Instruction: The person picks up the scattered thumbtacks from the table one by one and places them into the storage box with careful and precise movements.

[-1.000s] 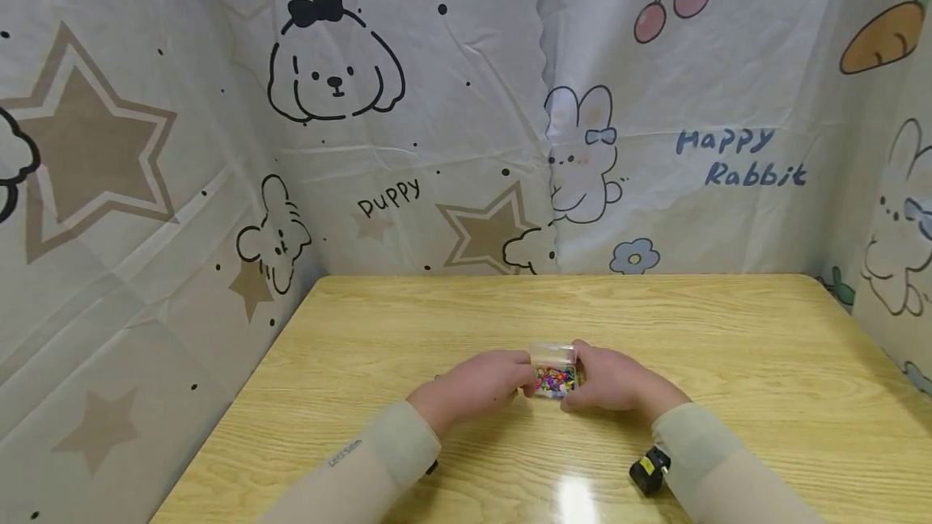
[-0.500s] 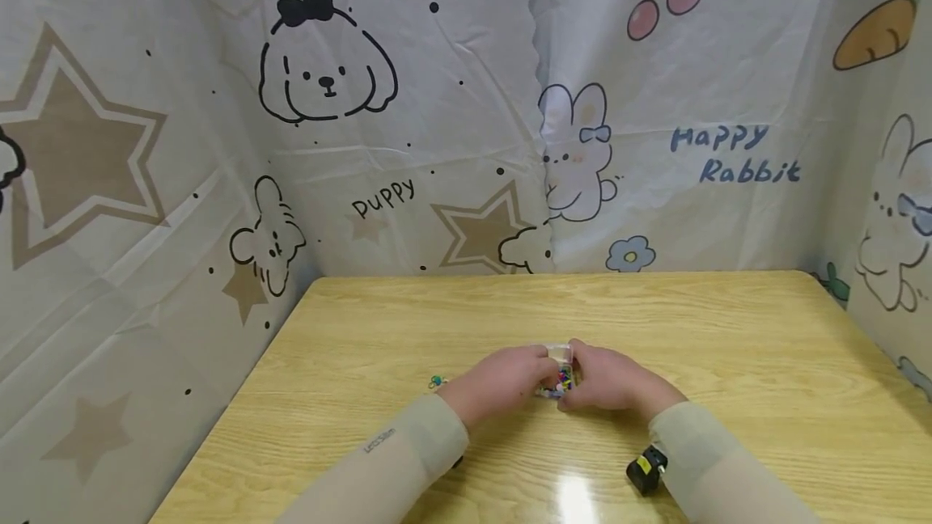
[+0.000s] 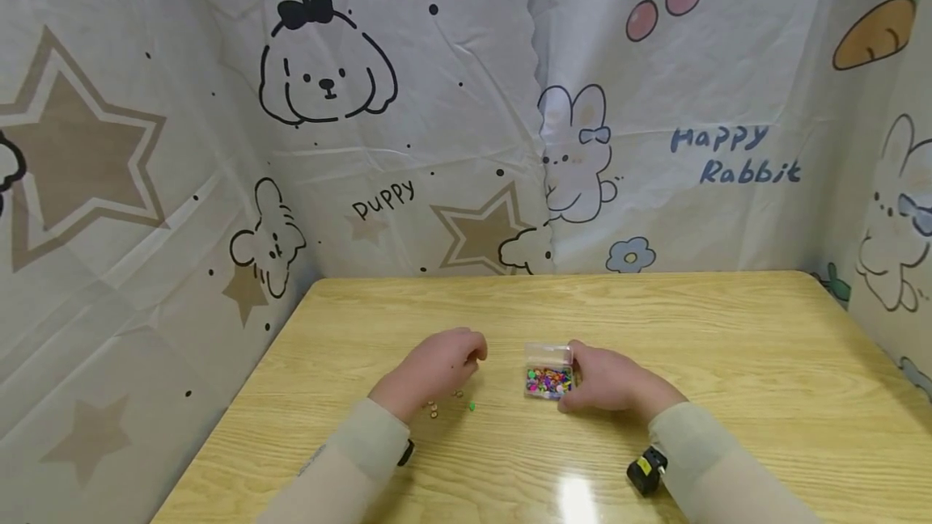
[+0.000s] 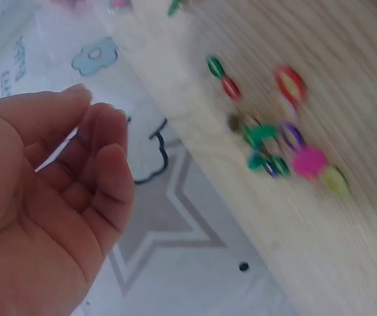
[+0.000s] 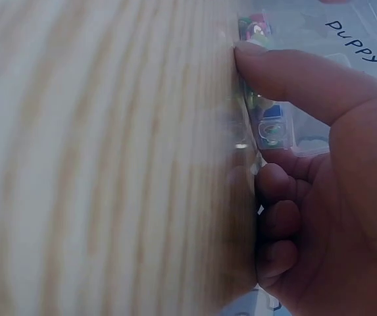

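A clear plastic box [image 3: 549,385] full of tiny multicoloured bead-like pieces stands on the table with its transparent lid raised. My right hand [image 3: 607,378] grips its right side; the thumb [image 5: 287,69] lies along the near wall in the right wrist view. My left hand [image 3: 437,366] is raised left of the box, fingers loosely curled, with nothing visible between them. Below it, several small pieces [image 3: 434,410] lie loose on the table. The left wrist view shows them blurred: a pink piece [image 4: 309,162], a red ring [image 4: 291,85] and green ones [image 4: 260,136].
A wood-grain table [image 3: 692,322] carries everything. A printed curtain [image 3: 466,128] hangs behind it and along both sides. A black device [image 3: 646,471] is strapped at the right wrist. A single green piece [image 3: 472,407] lies nearer the box.
My left hand reached into the box half a second ago, then withdrew leftward over the loose pieces. The box's contents show again. My right hand keeps its hold on the box.
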`<action>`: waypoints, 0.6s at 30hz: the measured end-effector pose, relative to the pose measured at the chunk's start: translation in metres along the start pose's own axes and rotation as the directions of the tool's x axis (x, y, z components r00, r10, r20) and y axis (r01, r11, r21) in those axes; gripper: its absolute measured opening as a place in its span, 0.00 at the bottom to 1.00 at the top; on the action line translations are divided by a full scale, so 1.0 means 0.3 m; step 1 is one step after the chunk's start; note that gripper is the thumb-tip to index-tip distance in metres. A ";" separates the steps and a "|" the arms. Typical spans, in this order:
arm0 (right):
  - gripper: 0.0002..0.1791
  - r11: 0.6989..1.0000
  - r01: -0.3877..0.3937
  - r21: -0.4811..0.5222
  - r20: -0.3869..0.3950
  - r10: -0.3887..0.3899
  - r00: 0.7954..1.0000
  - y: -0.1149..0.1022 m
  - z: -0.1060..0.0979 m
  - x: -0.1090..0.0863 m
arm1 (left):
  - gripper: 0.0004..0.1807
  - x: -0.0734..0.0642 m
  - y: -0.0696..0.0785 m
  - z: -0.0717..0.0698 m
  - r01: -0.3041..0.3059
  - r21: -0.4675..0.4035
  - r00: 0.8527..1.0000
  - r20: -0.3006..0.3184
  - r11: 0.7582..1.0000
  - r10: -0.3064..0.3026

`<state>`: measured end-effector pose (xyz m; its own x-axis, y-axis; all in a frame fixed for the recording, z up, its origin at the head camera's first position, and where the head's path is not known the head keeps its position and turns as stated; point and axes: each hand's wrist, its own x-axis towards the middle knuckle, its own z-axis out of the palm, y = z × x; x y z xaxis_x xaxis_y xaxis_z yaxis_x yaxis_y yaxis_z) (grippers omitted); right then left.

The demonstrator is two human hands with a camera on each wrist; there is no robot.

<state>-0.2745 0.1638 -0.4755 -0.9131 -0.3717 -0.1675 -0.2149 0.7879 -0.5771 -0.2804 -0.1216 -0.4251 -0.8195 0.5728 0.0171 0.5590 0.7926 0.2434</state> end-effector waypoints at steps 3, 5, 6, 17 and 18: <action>0.33 1.000 -0.005 0.004 0.004 0.005 1.000 -0.003 -0.004 0.000 | 0.06 -0.018 -0.034 -0.005 0.071 -0.014 0.997 0.035 0.997 -0.070; 0.33 1.000 -0.005 0.016 0.008 0.005 1.000 -0.005 -0.005 0.000 | 0.06 -0.031 -0.050 -0.003 0.102 -0.020 0.993 0.060 0.995 -0.101; 0.33 1.000 -0.003 0.020 0.010 0.003 1.000 -0.007 -0.005 0.001 | 0.05 -0.038 -0.056 -0.002 0.111 -0.026 0.991 0.073 0.993 -0.109; 0.35 0.999 -0.014 0.028 0.025 0.014 1.000 -0.009 -0.002 -0.001 | 0.05 -0.069 -0.035 0.055 0.043 -0.102 0.986 0.164 0.994 -0.026; 0.35 0.999 -0.012 0.031 0.022 0.011 1.000 -0.009 -0.003 0.001 | 0.06 -0.068 -0.029 0.056 0.049 -0.090 0.986 0.162 0.995 -0.034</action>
<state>-0.2745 0.1621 -0.4733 -0.9078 -0.3732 -0.1914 -0.1929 0.7768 -0.5995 -0.2666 -0.1367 -0.4438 -0.8070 0.5715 -0.1487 0.5042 0.7979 0.3304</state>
